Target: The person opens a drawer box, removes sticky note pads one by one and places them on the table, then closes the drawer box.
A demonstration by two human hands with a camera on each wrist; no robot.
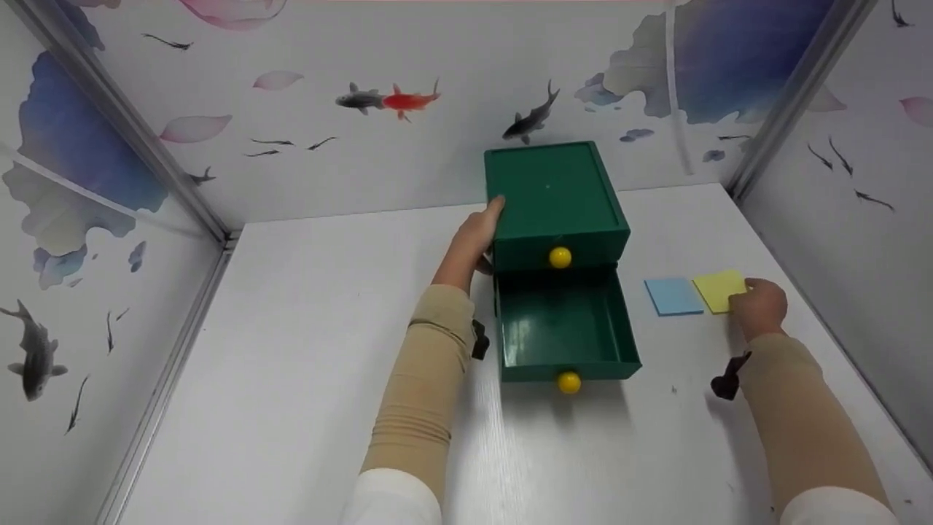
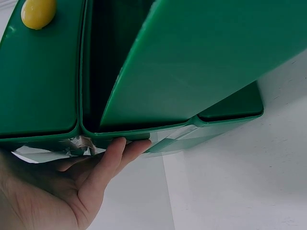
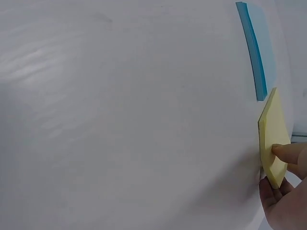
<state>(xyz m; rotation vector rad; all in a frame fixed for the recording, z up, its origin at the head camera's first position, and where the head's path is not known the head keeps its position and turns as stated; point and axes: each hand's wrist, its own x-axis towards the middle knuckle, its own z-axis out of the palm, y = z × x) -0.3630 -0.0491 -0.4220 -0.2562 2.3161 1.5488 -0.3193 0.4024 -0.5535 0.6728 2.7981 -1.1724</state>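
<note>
A green drawer cabinet (image 1: 550, 189) with yellow round knobs stands toward the back of the table, its lower drawer (image 1: 568, 328) pulled out and bare inside. My left hand (image 1: 477, 233) rests against the cabinet's left side; in the left wrist view its fairly straight fingers (image 2: 112, 158) touch the side wall. On the right, my right hand (image 1: 762, 306) pinches a yellow sticky note pad (image 1: 720, 289) by its right edge, thumb on top and fingers beneath. Tilted in the right wrist view, the yellow pad (image 3: 274, 136) lies close to a blue sticky note pad (image 1: 674, 297).
The white table (image 1: 313, 350) runs up to a back wall (image 1: 437, 160) printed with fish and petals. Similar panels with metal corner posts (image 1: 794, 95) rise on the left and right. The open drawer's knob (image 1: 568, 383) juts toward me.
</note>
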